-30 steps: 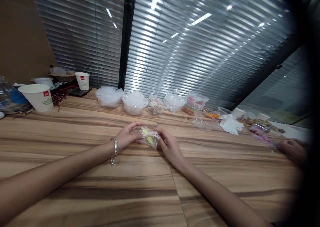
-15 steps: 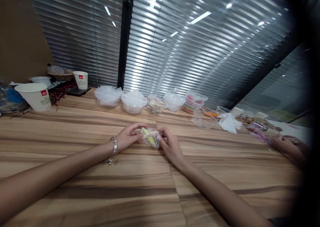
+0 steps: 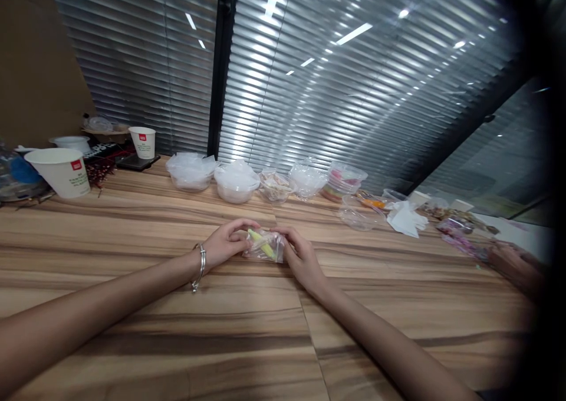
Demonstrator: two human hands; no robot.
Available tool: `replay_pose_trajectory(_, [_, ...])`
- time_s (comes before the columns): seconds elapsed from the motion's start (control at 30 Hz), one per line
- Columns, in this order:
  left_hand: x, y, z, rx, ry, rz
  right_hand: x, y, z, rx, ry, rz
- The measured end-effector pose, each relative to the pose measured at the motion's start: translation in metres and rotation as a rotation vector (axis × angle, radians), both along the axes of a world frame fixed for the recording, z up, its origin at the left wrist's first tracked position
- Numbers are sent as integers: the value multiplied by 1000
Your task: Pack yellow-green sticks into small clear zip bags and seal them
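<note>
A small clear plastic bag point(image 3: 275, 251) lies just above the middle of the wooden table point(image 3: 247, 342). Inside it is a slim yellow-green item point(image 3: 264, 245), too small to make out in kind. My left hand point(image 3: 226, 245), with a silver bangle at the wrist, grips the bag's left end between thumb and fingers. At the opposite end, my right hand point(image 3: 300, 256) holds the bag's right edge, its index finger curled over the top. Parts of the bag's edges are hidden under the fingers.
Along the back stand clear lidded tubs point(image 3: 236, 180), a stack of containers point(image 3: 342, 180) and white tissue point(image 3: 405, 217). Paper cups point(image 3: 66, 174) and a black phone-like slab point(image 3: 138, 161) are at left. Another person's hands point(image 3: 515, 265) work at the right beside purple packaging point(image 3: 460, 239).
The bag is spread flatter between my hands, and my right fingers have shifted along its edge. The other person's hands at the right have moved slightly.
</note>
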State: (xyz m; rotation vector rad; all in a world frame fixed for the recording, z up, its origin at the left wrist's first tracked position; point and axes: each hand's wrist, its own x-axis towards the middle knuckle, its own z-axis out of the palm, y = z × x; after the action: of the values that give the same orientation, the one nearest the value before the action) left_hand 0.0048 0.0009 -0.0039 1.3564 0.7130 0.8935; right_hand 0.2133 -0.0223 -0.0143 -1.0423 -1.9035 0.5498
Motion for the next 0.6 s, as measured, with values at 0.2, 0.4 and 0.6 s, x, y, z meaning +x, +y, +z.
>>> replay_pose_trajectory(0.2, [0, -1, 1, -10, 10, 0, 0, 0, -2, 4, -25, -12])
replay_pose_trajectory(0.4, [0, -2, 2, -28, 8, -1, 1, 3, -6, 4, -38, -42])
replay_pose_trajectory(0.6, [0, 0, 3, -32, 11, 0, 0, 0, -2, -19, -31, -21])
